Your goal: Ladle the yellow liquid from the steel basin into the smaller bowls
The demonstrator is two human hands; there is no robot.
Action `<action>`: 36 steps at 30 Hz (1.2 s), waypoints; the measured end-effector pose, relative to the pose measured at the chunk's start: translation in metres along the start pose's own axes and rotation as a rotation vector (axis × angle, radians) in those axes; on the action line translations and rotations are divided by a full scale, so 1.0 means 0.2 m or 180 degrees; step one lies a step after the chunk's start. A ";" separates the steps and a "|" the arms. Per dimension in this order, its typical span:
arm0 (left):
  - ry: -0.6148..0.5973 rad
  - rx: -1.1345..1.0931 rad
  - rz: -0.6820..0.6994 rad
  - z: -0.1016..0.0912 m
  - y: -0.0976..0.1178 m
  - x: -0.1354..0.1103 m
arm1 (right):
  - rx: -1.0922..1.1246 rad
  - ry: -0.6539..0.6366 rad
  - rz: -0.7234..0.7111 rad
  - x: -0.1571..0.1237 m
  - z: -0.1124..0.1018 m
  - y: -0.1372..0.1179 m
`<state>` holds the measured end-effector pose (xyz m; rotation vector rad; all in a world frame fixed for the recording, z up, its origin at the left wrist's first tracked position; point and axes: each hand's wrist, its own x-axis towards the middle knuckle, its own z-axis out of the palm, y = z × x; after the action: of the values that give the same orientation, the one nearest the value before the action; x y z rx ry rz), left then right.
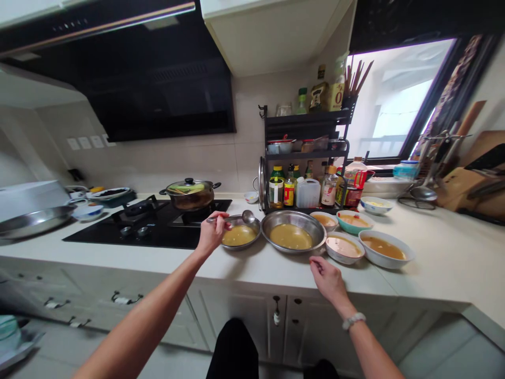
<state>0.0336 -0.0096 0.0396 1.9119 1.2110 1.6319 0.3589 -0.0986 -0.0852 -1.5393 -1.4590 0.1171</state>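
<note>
My left hand (213, 231) is closed around the handle of a metal ladle (248, 216), whose bowl hovers over a small steel bowl (240, 235) of yellow-brown liquid. Beside it sits a larger steel bowl (292, 235) holding the same liquid. My right hand (327, 278) rests on the counter edge in front of that large bowl, fingers loosely curled and holding nothing. To the right stand a white bowl (344, 247), a bigger white bowl (385, 248), a teal bowl (352, 220) and a small bowl (324, 220), all filled with the liquid.
A lidded pot (191, 193) sits on the black hob (150, 223). A black rack (305, 158) of bottles stands against the wall. A large steel pan (33, 221) lies at far left. Knife block and boards (469, 181) stand at right. Cabinet drawers run below the counter.
</note>
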 end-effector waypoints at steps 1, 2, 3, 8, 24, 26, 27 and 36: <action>0.0023 0.0123 -0.0089 -0.04 -0.04 0.00 | 0.0004 -0.0003 0.0004 0.00 0.00 0.00; 0.0032 0.0239 -0.0154 -0.08 -0.07 0.00 | 0.0006 -0.0005 0.0009 0.00 0.00 0.00; 0.0016 0.0341 -0.0191 -0.11 -0.11 -0.01 | 0.0008 -0.0003 0.0011 0.00 0.00 0.00; 0.0069 0.0357 -0.0370 -0.15 -0.22 -0.07 | 0.0008 0.0009 0.0001 0.00 0.00 -0.01; 0.1189 -0.1181 -0.1688 -0.08 -0.20 0.00 | 0.0012 -0.0020 0.0001 0.00 0.00 0.00; 0.1213 -0.1190 -0.1748 -0.08 -0.18 0.01 | 0.0023 -0.0024 0.0008 0.00 0.00 -0.01; 0.1219 -0.1196 -0.1773 -0.09 -0.17 0.01 | 0.0024 -0.0024 0.0010 0.00 0.00 -0.01; 0.1135 -0.1376 -0.1585 -0.04 -0.02 0.07 | 0.0036 -0.0022 0.0008 0.00 0.00 -0.01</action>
<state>0.0249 0.0019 0.0467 0.9919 1.2068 1.7982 0.3578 -0.0994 -0.0836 -1.5330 -1.4594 0.1321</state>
